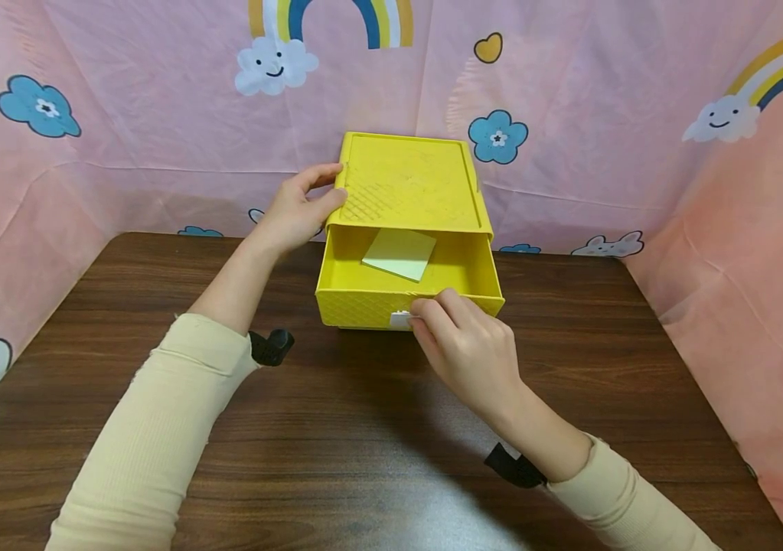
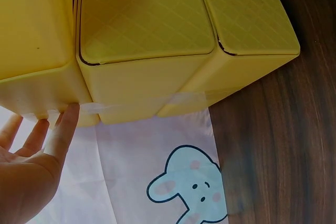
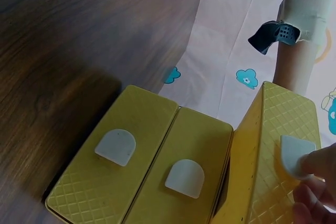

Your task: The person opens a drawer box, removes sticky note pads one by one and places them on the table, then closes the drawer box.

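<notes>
Pink rainbow-printed cloth (image 1: 177, 99) hangs behind the dark-brown wood-grain table (image 1: 281, 459). My left hand (image 1: 298, 213), fingers extended, touches the left side of the yellow plastic drawer unit (image 1: 419, 180); a pale-green square paper pad (image 1: 401, 254) lies inside the jutting top drawer (image 1: 353, 308), whose rounded white tab (image 1: 399, 321) my right hand (image 1: 470, 348) pinches.

Looks forward and down from the head, above and well back from the yellow drawer unit (image 1: 408, 184), with table (image 1: 363, 428) and patterned backdrop (image 1: 570, 84) around it. From the left wrist, tips sideways and peers closely at the unit's left side (image 2: 131, 90). From the right wrist, tips sideways too, near the lower drawers (image 3: 100, 192), facing their fronts. Shares the white tab (image 1: 399, 320) between head and right-wrist views.
</notes>
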Motion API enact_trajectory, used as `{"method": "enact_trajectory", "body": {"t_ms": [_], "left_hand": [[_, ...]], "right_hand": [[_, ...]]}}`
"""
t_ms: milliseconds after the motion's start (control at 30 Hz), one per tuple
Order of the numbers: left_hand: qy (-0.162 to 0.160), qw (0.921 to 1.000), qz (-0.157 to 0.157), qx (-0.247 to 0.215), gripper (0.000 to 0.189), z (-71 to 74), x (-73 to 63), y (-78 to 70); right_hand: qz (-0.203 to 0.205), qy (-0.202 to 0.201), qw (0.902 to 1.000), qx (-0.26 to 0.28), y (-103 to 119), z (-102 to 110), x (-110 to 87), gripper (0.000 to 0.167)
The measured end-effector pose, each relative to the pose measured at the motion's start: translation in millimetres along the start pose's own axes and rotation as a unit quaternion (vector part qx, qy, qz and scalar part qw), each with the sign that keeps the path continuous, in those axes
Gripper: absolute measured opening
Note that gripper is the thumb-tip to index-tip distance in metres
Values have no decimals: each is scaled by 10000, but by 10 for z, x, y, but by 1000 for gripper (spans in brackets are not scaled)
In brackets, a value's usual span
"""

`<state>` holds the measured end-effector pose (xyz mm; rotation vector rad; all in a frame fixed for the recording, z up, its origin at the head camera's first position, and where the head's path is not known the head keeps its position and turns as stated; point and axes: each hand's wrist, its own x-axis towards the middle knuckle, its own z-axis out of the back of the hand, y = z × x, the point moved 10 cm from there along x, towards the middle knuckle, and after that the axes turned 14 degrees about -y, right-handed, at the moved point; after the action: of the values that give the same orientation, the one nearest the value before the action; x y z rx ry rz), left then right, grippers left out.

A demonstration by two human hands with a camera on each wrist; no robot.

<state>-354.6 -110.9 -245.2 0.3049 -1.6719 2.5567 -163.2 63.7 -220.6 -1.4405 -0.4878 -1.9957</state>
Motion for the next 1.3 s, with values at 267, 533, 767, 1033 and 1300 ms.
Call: {"method": "enact_trajectory", "body": {"t_ms": [267,533,767,1033,1300], "left_hand": [[62,9997,87,-204,51,-16,-5,13],[53,9998,41,-198,49,-15,-6,10],[62,9997,27,-216,49,-17,-6,9],[-34,9999,56,-115,51,-9,7,9],[-33,9999,134,33,53,0,26,13]], "right_hand": [[113,-2,9999,51,41,49,3,10],[265,45,9996,73,78,92,-6,12],[350,9,9993,131,123,147,0,13],[454,-32,9989,116,194,212,3,14],[579,-43,9982,128,279,271,4,17]]}}
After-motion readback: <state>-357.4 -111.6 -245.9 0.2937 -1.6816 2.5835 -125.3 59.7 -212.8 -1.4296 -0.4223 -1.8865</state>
